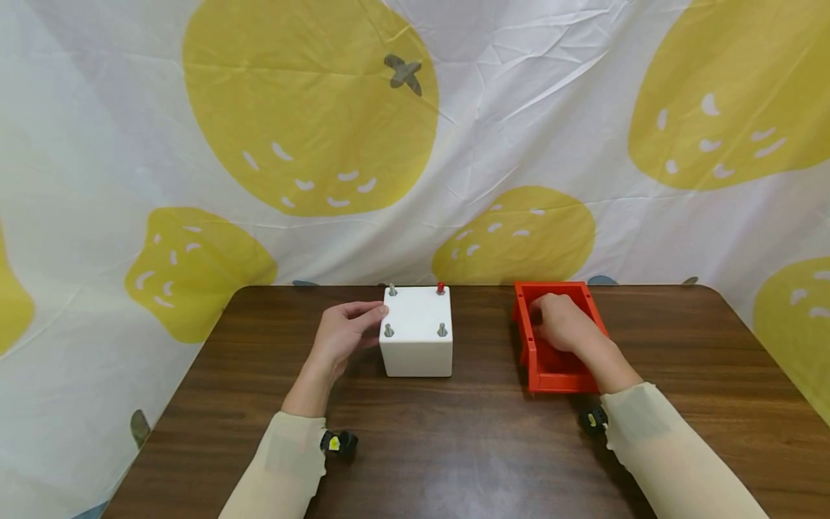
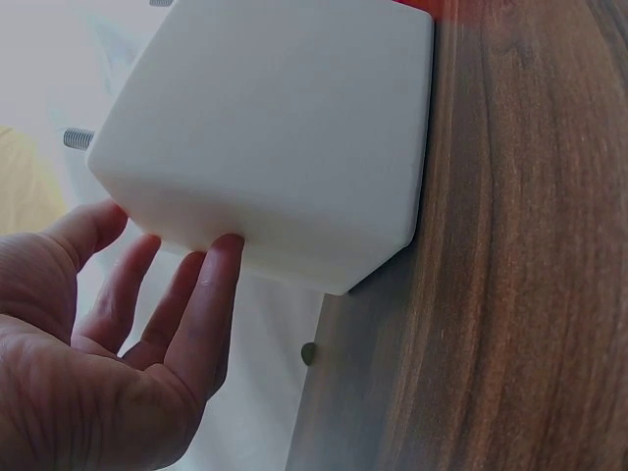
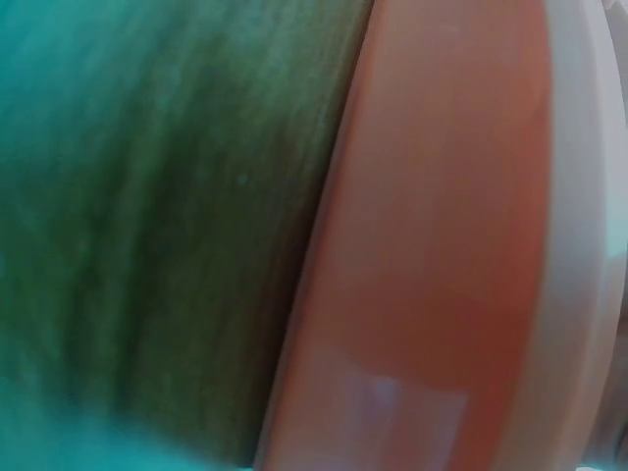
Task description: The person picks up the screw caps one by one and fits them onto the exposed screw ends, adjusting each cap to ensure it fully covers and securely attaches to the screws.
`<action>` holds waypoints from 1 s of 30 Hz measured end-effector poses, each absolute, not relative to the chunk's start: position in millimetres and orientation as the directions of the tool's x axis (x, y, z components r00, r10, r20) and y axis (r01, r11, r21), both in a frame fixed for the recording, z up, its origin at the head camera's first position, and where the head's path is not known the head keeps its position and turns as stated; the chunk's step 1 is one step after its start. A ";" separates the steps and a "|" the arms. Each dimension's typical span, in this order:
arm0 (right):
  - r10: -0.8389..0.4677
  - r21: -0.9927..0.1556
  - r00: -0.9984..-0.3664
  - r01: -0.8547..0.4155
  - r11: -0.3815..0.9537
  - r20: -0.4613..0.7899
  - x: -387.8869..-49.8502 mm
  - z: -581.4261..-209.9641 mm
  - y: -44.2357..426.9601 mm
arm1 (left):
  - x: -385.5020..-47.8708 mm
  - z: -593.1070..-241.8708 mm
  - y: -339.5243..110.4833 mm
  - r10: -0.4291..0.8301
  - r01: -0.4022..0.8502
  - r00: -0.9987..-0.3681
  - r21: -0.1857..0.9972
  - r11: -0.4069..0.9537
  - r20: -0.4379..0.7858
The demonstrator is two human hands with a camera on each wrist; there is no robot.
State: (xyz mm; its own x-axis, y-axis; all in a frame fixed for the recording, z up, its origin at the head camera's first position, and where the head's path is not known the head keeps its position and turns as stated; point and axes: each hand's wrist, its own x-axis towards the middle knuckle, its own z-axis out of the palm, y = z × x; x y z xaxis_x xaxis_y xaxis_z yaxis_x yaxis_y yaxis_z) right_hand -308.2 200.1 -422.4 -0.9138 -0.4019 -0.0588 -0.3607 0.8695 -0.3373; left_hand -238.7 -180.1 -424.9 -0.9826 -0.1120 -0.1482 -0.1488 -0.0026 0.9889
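Note:
A white block [image 1: 416, 317] stands on the table with metal threaded studs [image 1: 389, 330] rising at its top corners. The far right one carries a red cap [image 1: 441, 287]. My left hand [image 1: 344, 331] is at the block's left side, its thumb by the top edge. In the left wrist view, its lightly bent fingertips [image 2: 228, 245] rest against the block's side. To the right, my right hand [image 1: 563, 323] reaches down inside a red bin [image 1: 563, 383]. Its fingertips and anything between them are hidden; the right wrist view shows mainly the bin's blurred wall [image 3: 442, 196].
Both things stand toward the back of a dark wood table [image 1: 454, 440]. Behind its far edge hangs a white cloth [image 1: 467, 130] with yellow fruit shapes. A small black device [image 1: 338, 443] is at the left wrist, and another [image 1: 592, 419] at the right.

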 end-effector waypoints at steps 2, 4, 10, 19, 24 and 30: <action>-0.401 -0.334 -0.914 -0.362 0.871 -0.056 -307.9 -422.1 199.9 | -238.8 -424.8 -180.0 -0.112 -0.149 -0.982 0.989 -0.003 -0.149; -0.397 -0.336 -0.916 -0.358 0.871 -0.054 -308.3 -422.2 200.2 | -238.8 -424.4 -179.8 -0.112 -0.150 -0.983 0.989 -0.004 -0.149; -0.402 -0.355 -0.914 -0.361 0.862 -0.046 -310.5 -423.8 201.2 | -238.8 -422.9 -178.8 -0.114 -0.150 -0.982 0.989 -0.004 -0.149; -0.375 -0.376 -0.927 -0.340 0.862 -0.020 -308.6 -421.3 201.4 | -239.6 -423.0 -178.3 -0.115 -0.154 -0.981 0.988 0.000 -0.153; -0.386 -0.414 -0.920 -0.381 0.827 0.075 -302.1 -415.3 204.9 | -239.5 -421.7 -179.1 -0.114 -0.153 -0.982 0.988 0.010 -0.151; -0.372 -0.462 -0.915 -0.402 0.791 0.159 -295.1 -404.1 207.8 | -239.4 -421.2 -179.8 -0.112 -0.149 -0.983 0.989 0.020 -0.146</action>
State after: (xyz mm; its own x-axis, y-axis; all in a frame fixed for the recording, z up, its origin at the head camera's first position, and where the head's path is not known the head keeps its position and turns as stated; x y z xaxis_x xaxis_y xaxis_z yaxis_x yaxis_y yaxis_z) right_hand -295.1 207.8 -404.1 -0.9146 -0.3720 0.1586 -0.4017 0.7905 -0.4623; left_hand -239.4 -179.8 -421.2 -0.9829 -0.1122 -0.1459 -0.1490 0.0195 0.9886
